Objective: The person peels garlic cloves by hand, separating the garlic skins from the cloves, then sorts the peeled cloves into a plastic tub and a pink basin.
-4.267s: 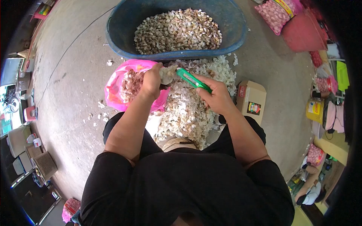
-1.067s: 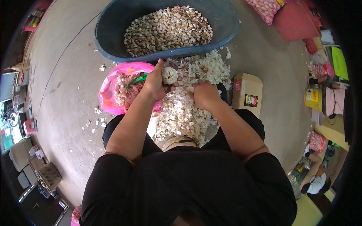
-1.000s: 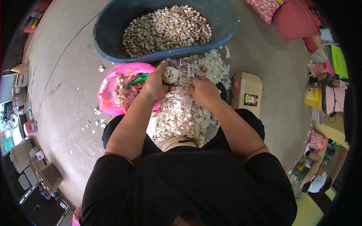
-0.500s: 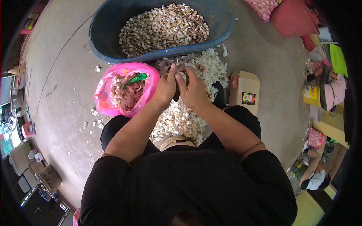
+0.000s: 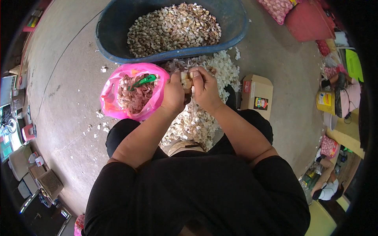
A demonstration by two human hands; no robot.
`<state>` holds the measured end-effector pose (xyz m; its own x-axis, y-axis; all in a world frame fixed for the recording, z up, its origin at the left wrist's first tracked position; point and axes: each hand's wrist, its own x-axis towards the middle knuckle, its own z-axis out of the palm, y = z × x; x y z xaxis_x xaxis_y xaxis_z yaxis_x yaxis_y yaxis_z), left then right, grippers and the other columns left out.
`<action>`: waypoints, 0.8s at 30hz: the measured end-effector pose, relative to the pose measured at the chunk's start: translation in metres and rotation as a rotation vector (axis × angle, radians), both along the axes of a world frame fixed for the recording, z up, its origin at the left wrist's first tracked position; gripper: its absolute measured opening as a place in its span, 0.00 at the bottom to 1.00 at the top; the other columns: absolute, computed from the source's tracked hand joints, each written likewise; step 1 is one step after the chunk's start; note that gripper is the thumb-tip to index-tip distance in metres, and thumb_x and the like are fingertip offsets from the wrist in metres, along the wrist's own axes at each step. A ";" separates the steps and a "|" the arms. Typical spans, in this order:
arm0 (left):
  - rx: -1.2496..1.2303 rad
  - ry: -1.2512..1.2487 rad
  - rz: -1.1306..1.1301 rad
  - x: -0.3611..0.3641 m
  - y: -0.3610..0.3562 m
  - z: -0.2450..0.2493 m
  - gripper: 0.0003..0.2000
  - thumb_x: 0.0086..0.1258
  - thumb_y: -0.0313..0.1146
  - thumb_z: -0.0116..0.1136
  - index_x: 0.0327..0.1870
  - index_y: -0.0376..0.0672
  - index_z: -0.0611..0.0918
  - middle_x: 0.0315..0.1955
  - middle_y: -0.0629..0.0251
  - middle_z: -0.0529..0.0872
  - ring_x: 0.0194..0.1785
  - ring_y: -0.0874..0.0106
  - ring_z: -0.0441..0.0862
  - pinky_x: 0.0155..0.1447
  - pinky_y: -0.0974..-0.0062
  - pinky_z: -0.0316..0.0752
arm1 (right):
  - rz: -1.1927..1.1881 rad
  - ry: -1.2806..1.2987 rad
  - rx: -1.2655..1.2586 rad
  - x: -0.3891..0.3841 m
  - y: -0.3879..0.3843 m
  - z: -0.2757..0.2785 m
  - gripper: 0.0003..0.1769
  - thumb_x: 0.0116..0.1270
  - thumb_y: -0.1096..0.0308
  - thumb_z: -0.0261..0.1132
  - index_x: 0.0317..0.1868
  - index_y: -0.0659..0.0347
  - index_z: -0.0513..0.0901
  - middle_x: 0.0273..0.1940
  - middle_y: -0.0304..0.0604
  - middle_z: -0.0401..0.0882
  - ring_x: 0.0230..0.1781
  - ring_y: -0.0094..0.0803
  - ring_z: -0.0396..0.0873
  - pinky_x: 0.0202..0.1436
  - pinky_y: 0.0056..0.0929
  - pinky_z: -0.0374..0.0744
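Note:
Between my two hands is a garlic bulb (image 5: pixel 186 82), partly split, with pale cloves showing. My left hand (image 5: pixel 174 93) is wrapped round its left side. My right hand (image 5: pixel 206 89) pinches the right side, thumb and fingers closed on cloves there. Part of the bulb is hidden behind my fingers. Left of my hands stands a pink plastic bag (image 5: pixel 162 86) of papery skins, with a green-handled tool (image 5: pixel 146 79) lying on top. Beyond my hands, a blue tub (image 5: pixel 114 45) holds a heap of loose garlic cloves (image 5: pixel 175 29).
White garlic skins (image 5: pixel 191 124) are piled on the floor between my legs. A cardboard box (image 5: pixel 258 92) lies to the right. Farther right are a yellow bucket (image 5: pixel 325 101), net sacks of garlic (image 5: pixel 329 145) and other people at the edge.
My hands have drawn slightly apart at the top, and the bulb between them now shows split cloves. The view has shifted a little.

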<state>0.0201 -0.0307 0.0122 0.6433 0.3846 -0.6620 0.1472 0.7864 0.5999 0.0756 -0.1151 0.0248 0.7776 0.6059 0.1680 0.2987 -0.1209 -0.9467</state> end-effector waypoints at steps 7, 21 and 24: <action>-0.150 -0.017 -0.330 0.000 0.027 0.010 0.16 0.66 0.43 0.31 0.29 0.45 0.73 0.18 0.66 0.74 0.20 0.73 0.71 0.21 0.77 0.65 | 0.093 0.956 -0.061 0.027 -0.013 0.013 0.18 0.66 0.56 0.46 0.38 0.62 0.74 0.27 0.39 0.75 0.19 0.24 0.72 0.21 0.20 0.71; 0.538 -0.063 -0.676 -0.006 0.028 0.010 0.15 0.59 0.36 0.56 0.44 0.36 0.75 0.28 0.67 0.79 0.26 0.80 0.74 0.28 0.83 0.71 | 0.270 0.039 -0.384 0.037 -0.025 0.001 0.05 0.54 0.72 0.60 0.30 0.66 0.75 0.17 0.42 0.72 0.15 0.24 0.71 0.18 0.24 0.67; 0.486 -0.080 -0.697 -0.008 0.034 0.012 0.15 0.59 0.36 0.57 0.42 0.35 0.76 0.27 0.65 0.79 0.27 0.80 0.75 0.28 0.83 0.71 | 0.338 0.142 -0.384 0.038 -0.025 0.005 0.04 0.58 0.75 0.57 0.29 0.68 0.74 0.19 0.38 0.71 0.14 0.18 0.68 0.16 0.18 0.66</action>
